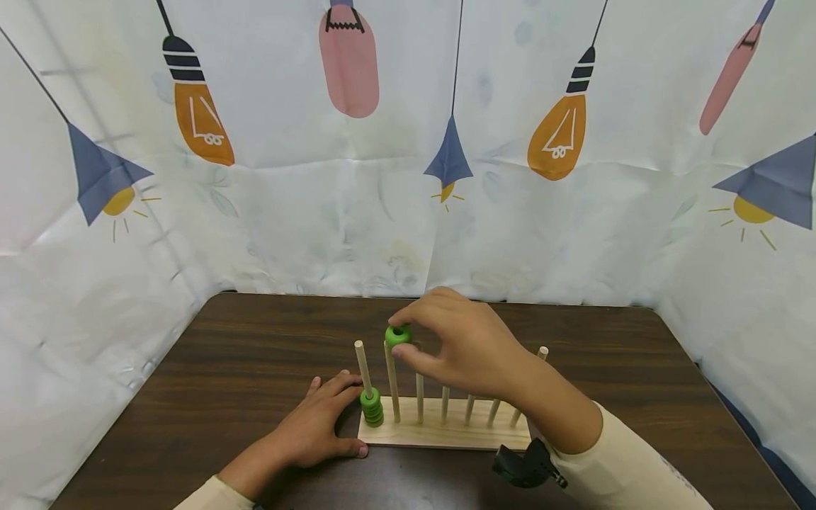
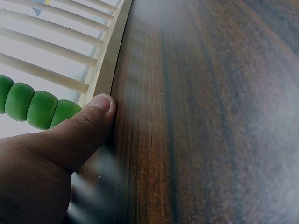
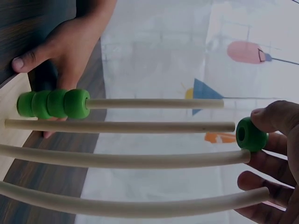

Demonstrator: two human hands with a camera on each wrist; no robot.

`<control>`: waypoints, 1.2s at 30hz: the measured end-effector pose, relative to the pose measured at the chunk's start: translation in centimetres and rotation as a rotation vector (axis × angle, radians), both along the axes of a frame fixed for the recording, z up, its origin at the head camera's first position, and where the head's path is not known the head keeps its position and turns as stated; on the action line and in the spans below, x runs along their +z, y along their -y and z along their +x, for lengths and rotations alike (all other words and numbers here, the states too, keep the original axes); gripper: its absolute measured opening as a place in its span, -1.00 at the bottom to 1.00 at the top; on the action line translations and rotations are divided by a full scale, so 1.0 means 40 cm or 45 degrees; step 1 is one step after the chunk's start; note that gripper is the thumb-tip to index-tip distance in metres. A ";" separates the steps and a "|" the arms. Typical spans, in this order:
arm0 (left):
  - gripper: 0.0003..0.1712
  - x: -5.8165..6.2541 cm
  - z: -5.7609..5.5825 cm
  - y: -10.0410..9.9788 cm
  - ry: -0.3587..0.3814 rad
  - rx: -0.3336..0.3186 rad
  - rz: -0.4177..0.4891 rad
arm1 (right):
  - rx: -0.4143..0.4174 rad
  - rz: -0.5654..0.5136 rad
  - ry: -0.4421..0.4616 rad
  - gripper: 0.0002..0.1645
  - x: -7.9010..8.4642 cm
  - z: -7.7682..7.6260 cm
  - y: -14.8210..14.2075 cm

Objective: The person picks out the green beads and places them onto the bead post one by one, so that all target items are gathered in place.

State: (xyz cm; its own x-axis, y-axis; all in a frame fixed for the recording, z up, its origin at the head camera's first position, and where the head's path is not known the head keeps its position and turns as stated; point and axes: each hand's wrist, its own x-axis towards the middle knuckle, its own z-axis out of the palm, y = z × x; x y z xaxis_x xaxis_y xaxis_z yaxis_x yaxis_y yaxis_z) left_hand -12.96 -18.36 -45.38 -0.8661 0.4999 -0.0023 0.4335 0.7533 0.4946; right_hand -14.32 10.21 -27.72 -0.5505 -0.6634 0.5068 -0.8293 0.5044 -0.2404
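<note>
A light wooden peg stand with a row of upright pegs stands on the table. Several green beads are stacked on its leftmost peg, forming a short column at the base in the right wrist view. My right hand pinches one green bead between thumb and fingers, hole facing the pegs. That bead is at the top of the second peg, with a small gap showing in the right wrist view. My left hand grips the stand's left end, its thumb against the front edge and fingers behind.
The dark wood-grain table spreads around the stand. A white cloth printed with lamps hangs behind and at both sides. A black strap device is on the right wrist.
</note>
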 end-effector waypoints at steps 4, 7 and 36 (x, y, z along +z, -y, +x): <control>0.06 0.003 -0.001 0.000 -0.002 -0.005 0.012 | 0.007 0.002 -0.007 -0.69 0.000 -0.002 0.011; 0.06 0.003 -0.001 0.000 -0.010 -0.010 0.019 | 0.017 -0.005 -0.018 -0.69 0.002 -0.003 0.020; 0.04 -0.008 -0.004 0.001 -0.002 -0.005 -0.001 | 0.015 0.077 0.050 -0.72 0.004 -0.019 0.101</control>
